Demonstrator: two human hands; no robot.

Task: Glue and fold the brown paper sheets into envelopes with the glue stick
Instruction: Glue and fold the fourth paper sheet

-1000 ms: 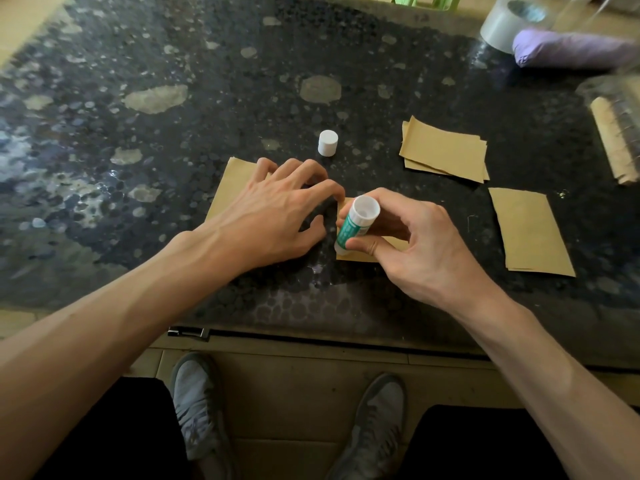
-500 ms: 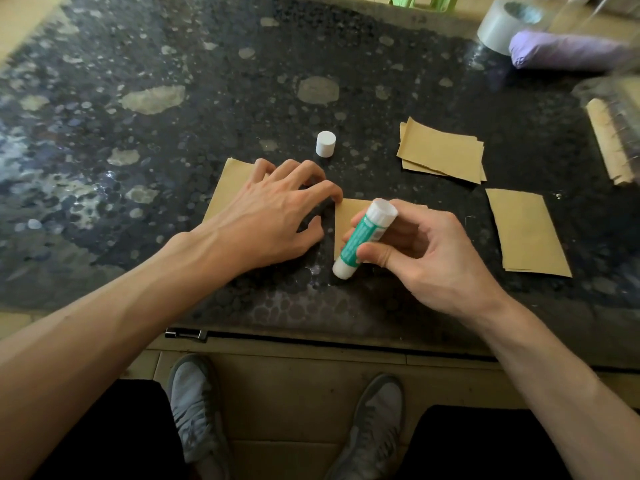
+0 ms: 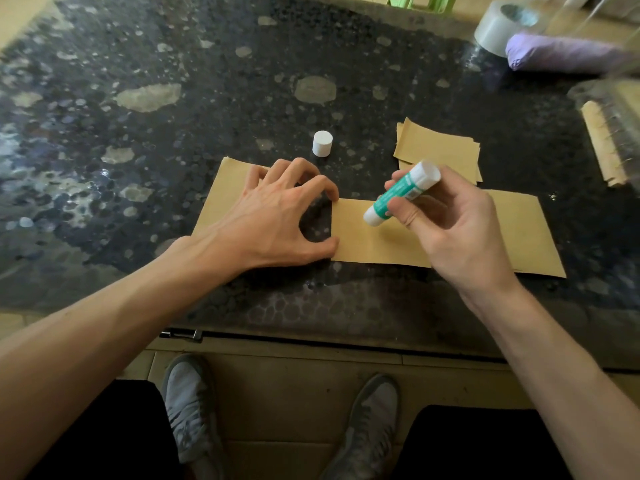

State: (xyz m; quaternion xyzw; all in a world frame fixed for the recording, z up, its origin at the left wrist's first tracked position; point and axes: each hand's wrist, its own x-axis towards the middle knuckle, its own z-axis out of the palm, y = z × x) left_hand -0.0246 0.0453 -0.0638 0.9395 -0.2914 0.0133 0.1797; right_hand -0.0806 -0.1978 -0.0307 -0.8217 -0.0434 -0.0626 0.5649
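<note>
Head camera, looking down at a dark speckled table [image 3: 173, 140] from a seated person's viewpoint; grey shoes show below the table edge.

The step in hand appears to be gluing: a brown paper sheet [image 3: 374, 244] lies flat at the near middle of the table, and the glue stick [image 3: 401, 192] is poised over it, uncapped. Its white cap [image 3: 322, 143] stands upright on the table, just beyond the left hand.

The left hand [image 3: 277, 220] is spread wide, fingers arched and empty; forefinger and thumb tips press the sheet's left edge, pinning it. Another brown sheet [image 3: 221, 195] lies partly under that hand.

The right hand [image 3: 446, 230] is closed around the glue stick, thumb and fingers gripping its green barrel, tilted with the lower white end just above or barely touching the paper; contact cannot be told for certain.

More brown paper sits to the right: a small stack [image 3: 440, 150] farther back, and a folded piece [image 3: 526, 233] partly behind the right hand.

Next, by my judgement, the stick needs drawing along the sheet's edge while the left hand holds it steady, then folding.
</note>
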